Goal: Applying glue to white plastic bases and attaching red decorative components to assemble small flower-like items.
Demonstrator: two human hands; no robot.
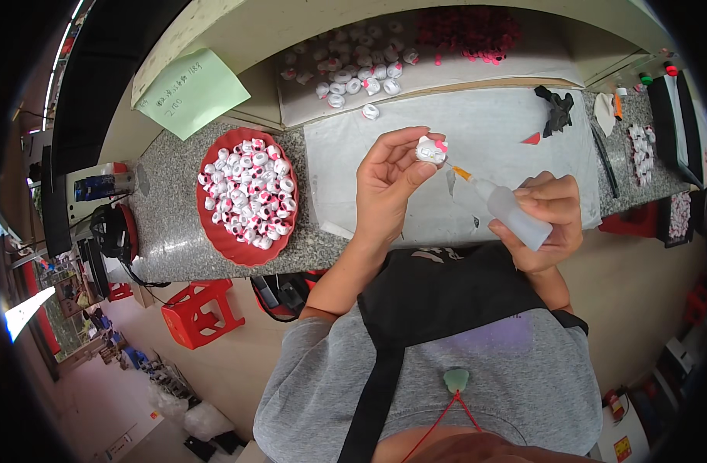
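Between the thumb and fingers of my left hand [390, 179] is a small white cat-head figurine [430, 150] with a pink bow. My right hand [550, 216] is wrapped round a translucent squeeze bottle [515, 213], tilted toward the figurine. The bottle has an orange needle tip [461, 174], whose thin point comes close to the figurine's lower right side; whether they touch I cannot tell. Both hands are above a white paper sheet [338, 154] on the bench.
A red scalloped tray [208, 231] full of white and pink heads stands on the speckled bench at left. More white heads [369, 73] and a heap of pink pieces [469, 35] lie on the back shelf. A black crumpled cloth [555, 109] lies at right.
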